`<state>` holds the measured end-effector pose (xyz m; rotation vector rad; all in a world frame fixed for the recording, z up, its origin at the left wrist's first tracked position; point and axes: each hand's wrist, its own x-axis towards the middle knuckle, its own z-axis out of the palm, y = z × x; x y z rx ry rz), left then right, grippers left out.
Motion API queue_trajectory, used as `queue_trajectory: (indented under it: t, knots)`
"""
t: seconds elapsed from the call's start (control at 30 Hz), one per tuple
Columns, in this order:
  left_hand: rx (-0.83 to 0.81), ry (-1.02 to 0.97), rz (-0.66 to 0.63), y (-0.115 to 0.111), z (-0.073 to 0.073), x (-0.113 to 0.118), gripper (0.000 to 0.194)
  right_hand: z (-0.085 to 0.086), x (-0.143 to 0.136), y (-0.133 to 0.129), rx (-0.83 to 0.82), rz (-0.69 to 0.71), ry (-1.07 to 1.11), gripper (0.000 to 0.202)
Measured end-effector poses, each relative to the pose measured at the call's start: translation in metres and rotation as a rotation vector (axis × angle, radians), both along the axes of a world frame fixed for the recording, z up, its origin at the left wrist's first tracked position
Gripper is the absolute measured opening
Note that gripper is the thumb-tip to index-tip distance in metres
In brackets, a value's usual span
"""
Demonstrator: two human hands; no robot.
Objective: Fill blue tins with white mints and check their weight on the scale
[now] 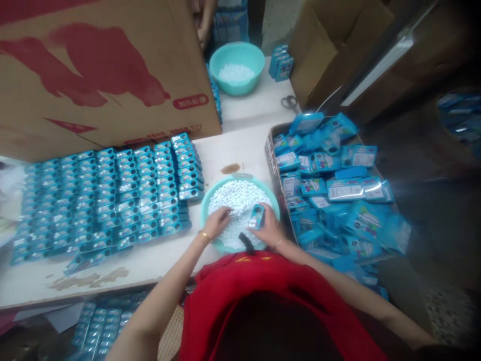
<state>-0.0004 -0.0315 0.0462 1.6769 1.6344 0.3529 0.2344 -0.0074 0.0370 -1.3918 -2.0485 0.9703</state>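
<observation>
A turquoise bowl [277, 206] full of small white pellets [238, 193] stands on the table in front of my body. My right hand [269, 228] grips a small blue box [257, 215] with a dark round opening, tilted above the right part of the bowl. Over the left part, my left hand [218, 221] has its fingers curled together at the pellets. Whatever lies between those fingertips is too small to make out.
Rows of blue boxes [128, 195] stand at left, before a big cardboard carton [112, 65]. An open carton [272, 160] heaped with blue boxes is at right. Farther back are a second turquoise bowl [236, 89], scissors [290, 103] and another person's hand [203, 35].
</observation>
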Motion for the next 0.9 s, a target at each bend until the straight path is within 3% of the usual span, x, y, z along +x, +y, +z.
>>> queue_trajectory:
  t: [0.17,0.3,0.43,0.53,0.6,0.67,0.8,0.9]
  knots:
    - [0.068,0.052,-0.124,0.006,0.065,-0.009,0.022,-0.001,-0.009,0.005,0.053,0.020,-0.009,0.088]
    - [0.012,0.385,-0.280,0.015,0.108,0.019,0.017,-0.002,-0.015,0.007,0.120,0.077,-0.003,0.084]
    - [-0.011,0.651,-0.353,0.020,0.142,0.057,0.022,-0.006,-0.018,0.004,0.154,0.106,0.017,0.084]
    - [0.029,0.660,-0.375,0.023,0.152,0.063,0.022,-0.008,-0.016,0.004,0.123,0.085,0.029,0.088]
    - [0.064,0.654,-0.315,0.024,0.142,0.051,0.020,-0.008,-0.012,0.005,0.090,0.060,0.032,0.089]
    - [0.058,0.653,-0.210,0.025,0.117,0.030,0.019,-0.006,-0.008,0.007,0.061,0.031,0.037,0.090]
    - [-0.094,0.585,-0.110,0.019,0.040,0.003,0.023,0.000,0.002,0.009,0.029,-0.029,0.042,0.089]
    - [-0.124,0.489,-0.134,0.012,-0.010,0.016,0.024,0.004,0.008,0.008,0.006,-0.059,0.030,0.089]
